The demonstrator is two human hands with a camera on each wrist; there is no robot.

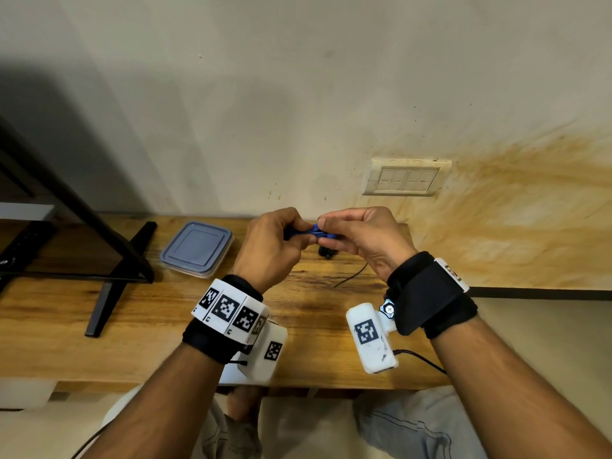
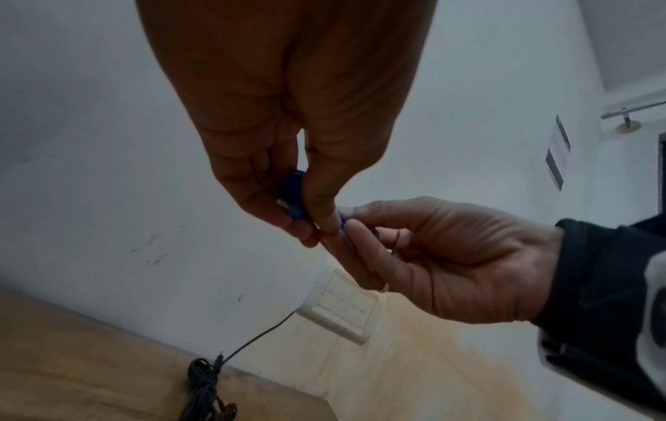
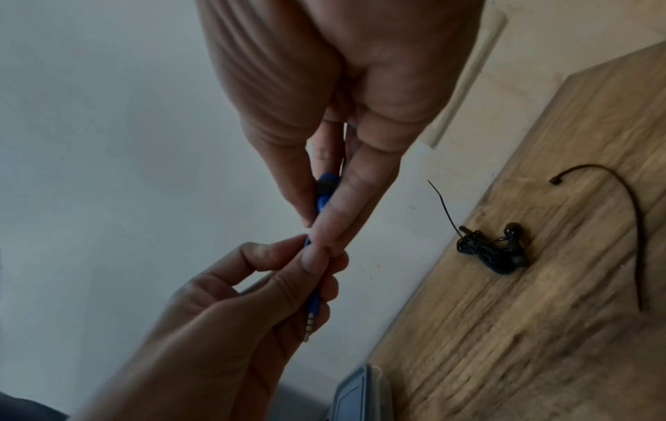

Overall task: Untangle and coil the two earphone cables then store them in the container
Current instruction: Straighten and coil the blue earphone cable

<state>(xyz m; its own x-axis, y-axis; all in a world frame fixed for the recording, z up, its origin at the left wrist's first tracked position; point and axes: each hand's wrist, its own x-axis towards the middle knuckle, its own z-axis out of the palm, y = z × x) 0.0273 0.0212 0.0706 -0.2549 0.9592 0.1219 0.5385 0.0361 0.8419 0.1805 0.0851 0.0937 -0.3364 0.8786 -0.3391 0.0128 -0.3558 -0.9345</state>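
Note:
A blue earphone cable (image 1: 309,231), bunched into a small bundle, is held in the air between both hands above the wooden table (image 1: 149,313). My left hand (image 1: 275,240) pinches its left end, where the metal jack plug (image 3: 310,322) shows under the fingers. My right hand (image 1: 354,236) pinches the right end (image 3: 326,188). A black earphone cable (image 3: 493,250) lies bundled on the table below the hands, one strand (image 3: 619,199) trailing loose. The grey-blue lidded container (image 1: 197,248) sits shut, left of the hands.
A black monitor stand (image 1: 109,276) occupies the table's left side. A wall socket plate (image 1: 405,177) is on the wall behind the hands. The table's front edge (image 1: 231,384) runs just above my knees.

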